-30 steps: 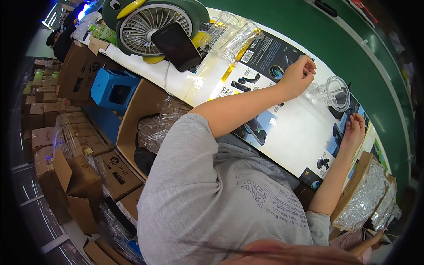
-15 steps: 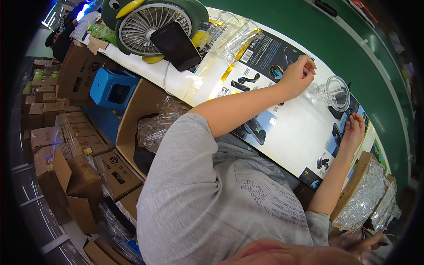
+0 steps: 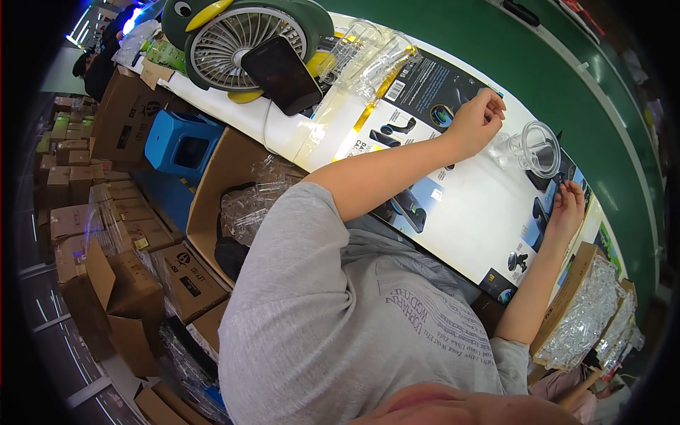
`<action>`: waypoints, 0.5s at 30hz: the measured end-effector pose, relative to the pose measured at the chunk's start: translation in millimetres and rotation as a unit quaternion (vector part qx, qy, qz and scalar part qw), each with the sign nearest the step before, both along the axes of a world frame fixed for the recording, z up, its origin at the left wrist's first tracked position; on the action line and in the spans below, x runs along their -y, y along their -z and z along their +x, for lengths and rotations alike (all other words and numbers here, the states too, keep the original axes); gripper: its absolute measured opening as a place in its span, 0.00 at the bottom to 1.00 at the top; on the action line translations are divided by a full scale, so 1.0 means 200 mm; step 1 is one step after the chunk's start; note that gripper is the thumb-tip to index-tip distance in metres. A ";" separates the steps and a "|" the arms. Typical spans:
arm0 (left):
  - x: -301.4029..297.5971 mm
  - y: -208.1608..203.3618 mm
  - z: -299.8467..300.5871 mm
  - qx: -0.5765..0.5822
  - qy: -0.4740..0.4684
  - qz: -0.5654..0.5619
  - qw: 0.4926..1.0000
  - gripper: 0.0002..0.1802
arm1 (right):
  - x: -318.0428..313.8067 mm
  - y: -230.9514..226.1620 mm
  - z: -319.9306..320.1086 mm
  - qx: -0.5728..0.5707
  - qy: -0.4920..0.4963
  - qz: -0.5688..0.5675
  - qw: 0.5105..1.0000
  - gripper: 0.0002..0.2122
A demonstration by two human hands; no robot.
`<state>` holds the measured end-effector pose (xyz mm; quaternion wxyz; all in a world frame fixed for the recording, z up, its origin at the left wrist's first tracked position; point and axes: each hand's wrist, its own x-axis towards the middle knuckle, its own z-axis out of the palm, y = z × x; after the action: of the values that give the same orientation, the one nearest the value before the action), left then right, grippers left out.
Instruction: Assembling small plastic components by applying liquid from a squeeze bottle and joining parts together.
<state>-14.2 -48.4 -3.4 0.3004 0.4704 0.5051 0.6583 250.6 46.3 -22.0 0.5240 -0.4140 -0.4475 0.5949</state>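
Holds the left hand (image 3: 478, 126) loosely curled above the bench (image 3: 478, 216), nothing visible in it, fingertips partly hidden, so cannot tell whether gripping. Has the right hand (image 3: 567, 209) half curled beside a blue printed sheet (image 3: 538, 216), again impossible to tell whether pinching anything. Has the clear plastic cup (image 3: 540, 150) lying between both, presumably for easy reach. Props the dark phone (image 3: 282, 74) before the fan (image 3: 227, 46), likely for viewing. Has clear plastic pieces (image 3: 248, 211) boxed alongside in a carton (image 3: 218, 170), probably for containment
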 end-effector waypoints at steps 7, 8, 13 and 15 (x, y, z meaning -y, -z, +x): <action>0.00 0.00 0.00 0.000 -0.001 -0.002 1.000 0.09 | 0.00 0.00 0.00 0.000 -0.002 0.000 1.000 0.08; 0.00 0.00 0.00 0.000 -0.001 -0.004 1.000 0.09 | 0.01 -0.01 0.00 -0.001 -0.002 -0.001 1.000 0.08; 0.00 0.00 0.00 -0.004 -0.002 -0.007 1.000 0.09 | 0.00 0.00 0.00 0.012 -0.006 0.011 1.000 0.08; 0.00 0.00 0.00 -0.004 -0.003 -0.007 1.000 0.10 | 0.00 0.00 0.00 0.004 -0.007 0.005 1.000 0.08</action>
<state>-14.6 -48.0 -3.5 0.2995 0.4692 0.5127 0.6536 249.7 45.4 -21.1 0.5202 -0.4101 -0.4555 0.5947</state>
